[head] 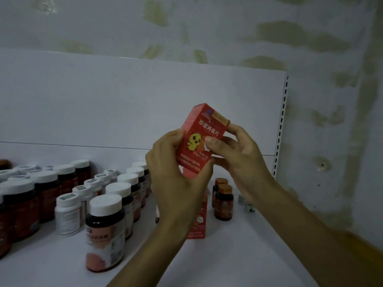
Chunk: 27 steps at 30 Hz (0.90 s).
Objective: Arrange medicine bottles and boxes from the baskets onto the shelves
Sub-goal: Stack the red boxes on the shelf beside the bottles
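Both hands hold a red cardboard box printed with a yellow cartoon chick (202, 139), tilted, above a white metal shelf (238, 255). The left hand (176, 179) wraps its lower left edge. The right hand (238, 160) presses a thumb (213, 141) on the front face, with its fingers behind. Directly below the grip a second red box (200, 222) stands on the shelf, partly hidden by the left wrist. Below and right of the grip stand two small brown bottles with copper-coloured caps (223, 201). Left of it are rows of dark white-capped jars (105, 224) and white plastic bottles (67, 214).
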Each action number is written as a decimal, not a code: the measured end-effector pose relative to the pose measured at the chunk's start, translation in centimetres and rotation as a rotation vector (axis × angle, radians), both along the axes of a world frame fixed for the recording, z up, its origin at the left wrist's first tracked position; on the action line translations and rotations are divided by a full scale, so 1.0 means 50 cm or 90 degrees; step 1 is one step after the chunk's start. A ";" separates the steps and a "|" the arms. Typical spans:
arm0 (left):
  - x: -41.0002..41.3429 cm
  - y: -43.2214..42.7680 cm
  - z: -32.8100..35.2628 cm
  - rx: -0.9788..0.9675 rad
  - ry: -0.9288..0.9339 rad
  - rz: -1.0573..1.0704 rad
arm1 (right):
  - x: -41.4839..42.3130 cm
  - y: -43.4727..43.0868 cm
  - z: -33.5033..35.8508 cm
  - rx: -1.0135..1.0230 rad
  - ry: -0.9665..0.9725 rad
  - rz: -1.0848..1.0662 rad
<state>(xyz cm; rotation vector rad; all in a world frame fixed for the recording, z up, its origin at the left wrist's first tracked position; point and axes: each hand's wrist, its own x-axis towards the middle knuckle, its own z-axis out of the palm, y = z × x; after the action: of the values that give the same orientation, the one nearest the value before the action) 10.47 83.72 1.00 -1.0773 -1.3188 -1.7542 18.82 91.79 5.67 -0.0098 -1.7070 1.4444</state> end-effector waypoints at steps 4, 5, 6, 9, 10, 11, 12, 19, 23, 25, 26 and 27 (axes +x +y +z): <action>0.023 -0.004 -0.010 -0.005 -0.103 -0.176 | 0.006 -0.004 -0.010 -0.037 0.014 -0.037; 0.030 -0.009 -0.010 -0.005 -0.151 -0.251 | 0.009 -0.004 -0.011 -0.041 0.012 -0.049; 0.037 -0.012 -0.010 -0.008 -0.203 -0.332 | 0.011 -0.002 -0.011 -0.042 0.011 -0.059; 0.043 -0.016 -0.011 -0.057 -0.328 -0.480 | 0.010 0.003 -0.016 -0.045 0.000 -0.087; 0.042 -0.015 -0.013 -0.075 -0.364 -0.525 | 0.009 0.004 -0.018 -0.047 -0.005 -0.095; 0.041 -0.014 -0.015 -0.081 -0.409 -0.583 | 0.007 0.006 -0.020 -0.052 -0.009 -0.100; 0.039 -0.014 -0.015 -0.073 -0.459 -0.654 | 0.006 0.007 -0.022 -0.058 -0.012 -0.103; 0.026 0.007 -0.034 0.000 -0.408 -0.416 | -0.001 0.032 -0.043 -0.106 -0.041 -0.052; -0.017 0.025 -0.065 0.023 -0.025 0.007 | -0.004 0.038 -0.048 -0.149 -0.027 0.067; -0.032 0.033 -0.081 0.002 0.150 0.165 | -0.006 0.039 -0.048 -0.153 -0.029 0.101; -0.036 0.036 -0.084 0.002 0.212 0.218 | -0.009 0.041 -0.049 -0.158 -0.037 0.119; -0.037 0.039 -0.084 0.009 0.255 0.252 | -0.010 0.044 -0.051 -0.172 -0.042 0.148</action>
<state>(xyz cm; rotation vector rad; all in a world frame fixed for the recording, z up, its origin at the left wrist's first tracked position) 8.61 85.65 -3.21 -1.0113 -1.1666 -1.1833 18.31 93.99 3.12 -0.0064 -1.5923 1.8585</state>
